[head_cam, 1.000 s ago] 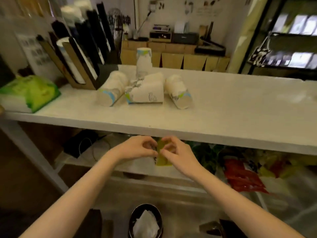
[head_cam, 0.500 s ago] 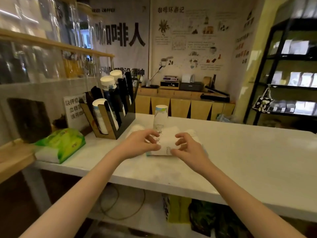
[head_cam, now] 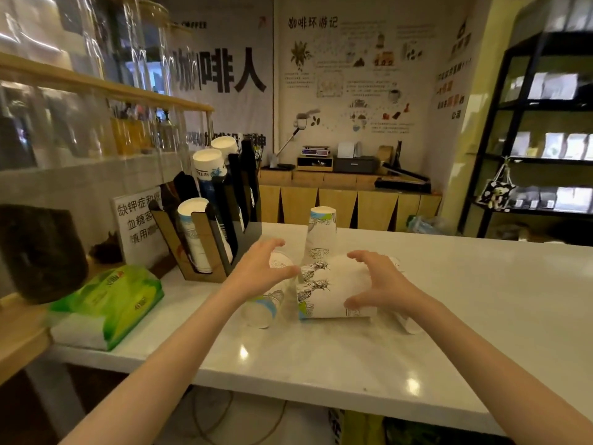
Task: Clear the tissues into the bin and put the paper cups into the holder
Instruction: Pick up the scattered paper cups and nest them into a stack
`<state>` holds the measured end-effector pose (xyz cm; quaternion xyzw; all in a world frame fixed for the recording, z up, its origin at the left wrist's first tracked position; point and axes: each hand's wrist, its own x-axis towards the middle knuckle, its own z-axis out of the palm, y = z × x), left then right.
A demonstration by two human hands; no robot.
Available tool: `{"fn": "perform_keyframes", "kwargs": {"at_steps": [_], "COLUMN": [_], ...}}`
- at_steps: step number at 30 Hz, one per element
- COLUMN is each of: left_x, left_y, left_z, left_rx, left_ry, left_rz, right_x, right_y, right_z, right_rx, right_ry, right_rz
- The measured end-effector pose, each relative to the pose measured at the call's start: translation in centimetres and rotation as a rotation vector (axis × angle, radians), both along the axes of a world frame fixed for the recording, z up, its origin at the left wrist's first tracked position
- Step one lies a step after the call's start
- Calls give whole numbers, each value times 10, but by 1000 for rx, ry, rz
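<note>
Several white paper cups with printed drawings sit on the white counter (head_cam: pixel 321 364). One cup (head_cam: pixel 321 232) stands upside down behind the others. A stack of cups (head_cam: pixel 324 293) lies on its side in the middle, with another lying cup (head_cam: pixel 260 311) to its left and one (head_cam: pixel 409 324) to its right, partly hidden. My left hand (head_cam: pixel 260 268) hovers with fingers spread over the left end of the stack. My right hand (head_cam: pixel 382 284) curls over the stack's right part, thumb near it. The cup holder (head_cam: pixel 205 242) stands at the left, with cups in its slots. No bin is in view.
A green tissue pack (head_cam: pixel 109 303) lies at the counter's left end beside a sign (head_cam: pixel 138 226). A wooden shelf with glass jars (head_cam: pixel 96 88) is above left. A black shelf unit (head_cam: pixel 545 139) stands at the right, and a far counter (head_cam: pixel 346 187) holds small devices.
My view rose from under the counter to its top. Both hands left the shelf below and came up onto the lying cups, then spread wider around the stack.
</note>
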<state>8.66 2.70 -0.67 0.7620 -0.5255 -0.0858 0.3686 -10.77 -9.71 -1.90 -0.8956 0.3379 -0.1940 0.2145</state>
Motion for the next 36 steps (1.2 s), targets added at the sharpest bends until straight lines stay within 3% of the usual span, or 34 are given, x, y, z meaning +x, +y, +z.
{"fn": "perform_keyframes", "kwargs": {"at_steps": [4,10,15,18,21,23,26,30,36], "left_x": [15,28,40,42,35,29,24,24,26], "left_y": [-24,-35,-32,-27,-22,-17,-16,-20,-19], "left_z": [-26,-49,-38,-33,-41,-50,-63,-75,-76], "left_rx": [134,256,160,-82,-388,-479,-517,-451,-417], "left_ry": [-41,24,149,128,244,329,476,501,495], "left_rz": [162,233,280,300,243,219,162,131,152], "right_x": [-3,-5,-5,-5,-2,2,11,35,85], "right_y": [-16,-22,-20,-18,-17,-18,-21,-21,-1], "right_z": [-9,-10,8,24,41,53,73,101,117], "right_rx": [37,-97,-106,0,158,222,245,219,-32], "right_ry": [114,238,214,110,-47,-152,-360,-574,-495], "right_rz": [14,60,68,92,118,118,91,26,138]}}
